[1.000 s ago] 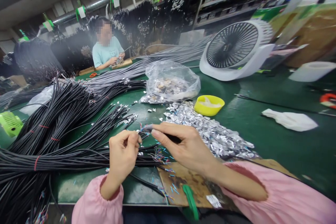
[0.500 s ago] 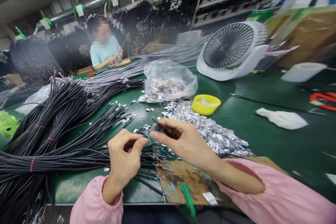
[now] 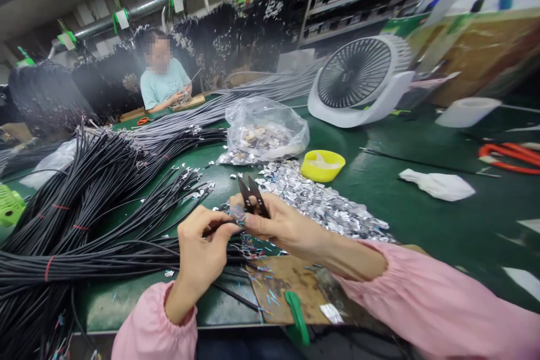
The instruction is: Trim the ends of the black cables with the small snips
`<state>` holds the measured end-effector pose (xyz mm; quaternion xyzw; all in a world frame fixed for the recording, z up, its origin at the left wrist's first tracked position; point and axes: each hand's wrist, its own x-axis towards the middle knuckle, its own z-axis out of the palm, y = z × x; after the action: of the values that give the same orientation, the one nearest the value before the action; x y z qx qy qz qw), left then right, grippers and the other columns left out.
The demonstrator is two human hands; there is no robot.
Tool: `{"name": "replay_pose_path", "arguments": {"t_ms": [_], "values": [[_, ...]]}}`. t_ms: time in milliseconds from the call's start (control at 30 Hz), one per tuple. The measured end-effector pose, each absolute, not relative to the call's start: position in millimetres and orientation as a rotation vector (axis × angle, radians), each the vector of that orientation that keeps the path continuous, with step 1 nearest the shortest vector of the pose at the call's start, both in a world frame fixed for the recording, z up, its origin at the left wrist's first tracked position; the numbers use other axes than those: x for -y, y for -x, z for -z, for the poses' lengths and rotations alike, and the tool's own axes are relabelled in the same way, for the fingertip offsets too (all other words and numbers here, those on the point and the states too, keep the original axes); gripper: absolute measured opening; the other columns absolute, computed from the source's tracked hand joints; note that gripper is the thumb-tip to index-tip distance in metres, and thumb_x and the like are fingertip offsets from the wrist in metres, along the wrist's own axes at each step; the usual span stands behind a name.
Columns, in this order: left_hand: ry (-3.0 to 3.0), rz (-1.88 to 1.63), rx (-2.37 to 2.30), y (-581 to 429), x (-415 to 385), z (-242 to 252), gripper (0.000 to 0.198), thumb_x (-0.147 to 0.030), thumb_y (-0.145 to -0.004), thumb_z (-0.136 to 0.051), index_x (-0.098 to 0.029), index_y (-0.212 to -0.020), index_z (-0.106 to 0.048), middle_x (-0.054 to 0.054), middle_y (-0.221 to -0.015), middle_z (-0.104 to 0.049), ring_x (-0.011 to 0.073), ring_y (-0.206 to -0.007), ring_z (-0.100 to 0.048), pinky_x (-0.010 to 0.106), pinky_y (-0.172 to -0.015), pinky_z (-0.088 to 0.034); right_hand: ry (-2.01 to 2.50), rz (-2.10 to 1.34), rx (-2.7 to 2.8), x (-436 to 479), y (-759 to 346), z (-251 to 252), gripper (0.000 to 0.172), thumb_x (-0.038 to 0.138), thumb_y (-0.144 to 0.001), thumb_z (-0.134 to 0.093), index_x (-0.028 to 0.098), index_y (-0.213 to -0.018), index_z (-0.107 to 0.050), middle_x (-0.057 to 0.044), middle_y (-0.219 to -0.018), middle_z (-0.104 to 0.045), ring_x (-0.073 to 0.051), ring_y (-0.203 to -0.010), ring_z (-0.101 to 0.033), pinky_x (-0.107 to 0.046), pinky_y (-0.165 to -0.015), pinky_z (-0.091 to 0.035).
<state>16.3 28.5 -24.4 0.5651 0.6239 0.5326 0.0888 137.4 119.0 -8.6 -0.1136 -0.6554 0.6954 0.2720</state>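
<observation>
My left hand point(image 3: 205, 247) pinches the end of a black cable between thumb and forefinger. Right beside it, my right hand point(image 3: 280, 224) has its thumb and covered fingertips at the same cable end. A pair of dark thread snips point(image 3: 252, 197) sits in my right hand, its two blades pointing up and apart. Below the hands, more cable ends show coloured wires over a brown board point(image 3: 291, 281). Beyond my right hand spreads a heap of silvery foil scraps point(image 3: 324, 202). My fingers partly hide the cable end.
Bundled black cables point(image 3: 97, 197) cover the left side. A clear bag of scraps point(image 3: 265, 129), a yellow dish point(image 3: 323, 166) and a white fan point(image 3: 358, 81) stand farther back. Red-handled scissors point(image 3: 510, 157) and white cloth point(image 3: 439, 184) lie right. A person point(image 3: 164, 79) sits across the table.
My right hand has turned, so the snips now point upward with their blades visibly spread. Its fingertips have come against the cable end by my left hand. The view has shifted slightly.
</observation>
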Motion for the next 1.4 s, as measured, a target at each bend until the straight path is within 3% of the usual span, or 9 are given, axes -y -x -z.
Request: {"name": "replay_pose_path", "arguments": {"t_ms": [167, 333, 533, 633, 767, 933, 1067, 1300, 1400], "values": [[-1.632, -1.638, -1.898, -15.6, -29.1, 24.0, 0.011, -0.022, -0.075, -0.063, -0.017, -0.065, -0.065, -0.002, -0.06, -0.057, 0.0099, -0.055, -0.052, 0.02, -0.05, -0.038, 0.348, -1.455, 1.911, -125.0, -136.1, 8.8, 0.051, 0.067, -0.07, -0.056, 0.017, -0.065, -0.046, 0.003, -0.062, -0.04, -0.01, -0.057, -0.037, -0.024, -0.052, -0.032], [-1.568, -1.675, -1.93, -14.8, -28.9, 24.8, 0.012, -0.023, -0.073, -0.065, -0.017, -0.063, -0.063, -0.002, -0.058, -0.056, 0.01, -0.053, -0.052, 0.02, -0.048, -0.038, 0.356, -1.159, 1.97, -121.5, -137.2, 9.6, 0.041, 0.056, -0.078, -0.056, 0.017, -0.067, -0.051, 0.001, -0.063, -0.044, -0.012, -0.058, -0.038, -0.026, -0.053, -0.031], [-1.646, -1.572, -1.85, -13.3, -29.3, 22.2, 0.009, -0.022, -0.074, -0.065, -0.018, -0.066, -0.065, -0.001, -0.061, -0.059, 0.0103, -0.055, -0.054, 0.02, -0.051, -0.04, 0.427, -1.594, 1.917, -122.9, -137.9, 9.6, 0.045, 0.06, -0.067, -0.062, 0.018, -0.063, -0.046, 0.004, -0.056, -0.037, -0.009, -0.051, -0.033, -0.024, -0.048, -0.026], [-1.629, -1.533, -1.779, -13.2, -29.8, 20.1, 0.009, -0.025, -0.074, -0.063, -0.017, -0.069, -0.066, 0.0, -0.063, -0.06, 0.0109, -0.057, -0.054, 0.02, -0.051, -0.04, 0.359, -1.689, 1.945, -124.2, -137.1, 10.4, 0.039, 0.055, -0.07, -0.057, 0.018, -0.069, -0.046, 0.005, -0.056, -0.036, -0.009, -0.049, -0.032, -0.023, -0.046, -0.026], [-1.593, -1.408, -1.869, -17.0, -30.1, 18.9, 0.028, -0.025, -0.083, -0.051, -0.016, -0.057, -0.058, -0.002, -0.054, -0.054, 0.0095, -0.05, -0.047, 0.021, -0.048, -0.033, 0.369, -0.853, 2.071, -124.3, -135.2, 15.2, 0.007, 0.014, -0.073, -0.046, 0.019, -0.068, -0.044, 0.001, -0.061, -0.043, -0.012, -0.056, -0.039, -0.024, -0.051, -0.031], [-1.724, -1.366, -1.96, -21.5, -29.4, 14.9, 0.039, -0.026, -0.09, -0.038, -0.017, -0.053, -0.047, -0.002, -0.052, -0.051, 0.0093, -0.05, -0.044, 0.023, -0.05, -0.03, 0.319, -0.235, 2.095, -122.5, -134.3, 22.4, 0.025, 0.001, -0.064, -0.039, 0.019, -0.078, -0.048, -0.003, -0.069, -0.05, -0.014, -0.059, -0.046, -0.024, -0.05, -0.035], [-1.733, -1.362, -1.957, -21.4, -28.0, 11.3, 0.041, -0.027, -0.09, -0.039, -0.018, -0.05, -0.044, -0.002, -0.049, -0.047, 0.0091, -0.048, -0.041, 0.023, -0.049, -0.029, 0.335, -0.27, 2.066, -121.0, -133.0, 20.0, 0.022, 0.0, -0.068, -0.04, 0.019, -0.077, -0.047, -0.002, -0.068, -0.049, -0.013, -0.059, -0.047, -0.023, -0.051, -0.035], [-1.593, -1.307, -1.742, -11.6, -24.1, 8.7, 0.043, -0.036, -0.089, -0.038, -0.017, -0.05, -0.044, -0.004, -0.046, -0.039, 0.0085, -0.044, -0.036, 0.023, -0.046, -0.027, 0.278, -0.956, 2.072, -117.2, -135.3, 9.5, 0.01, 0.015, -0.08, -0.044, 0.02, -0.072, -0.041, 0.002, -0.062, -0.043, -0.011, -0.055, -0.042, -0.022, -0.049, -0.035], [-1.608, -1.29, -1.765, -12.4, -23.8, 9.3, 0.043, -0.035, -0.089, -0.038, -0.017, -0.051, -0.045, -0.003, -0.046, -0.042, 0.0085, -0.045, -0.037, 0.023, -0.046, -0.027, 0.246, -0.749, 2.134, -116.7, -138.6, 7.5, 0.012, 0.009, -0.077, -0.043, 0.019, -0.071, -0.043, 0.001, -0.064, -0.045, -0.012, -0.057, -0.042, -0.023, -0.051, -0.034]]}}
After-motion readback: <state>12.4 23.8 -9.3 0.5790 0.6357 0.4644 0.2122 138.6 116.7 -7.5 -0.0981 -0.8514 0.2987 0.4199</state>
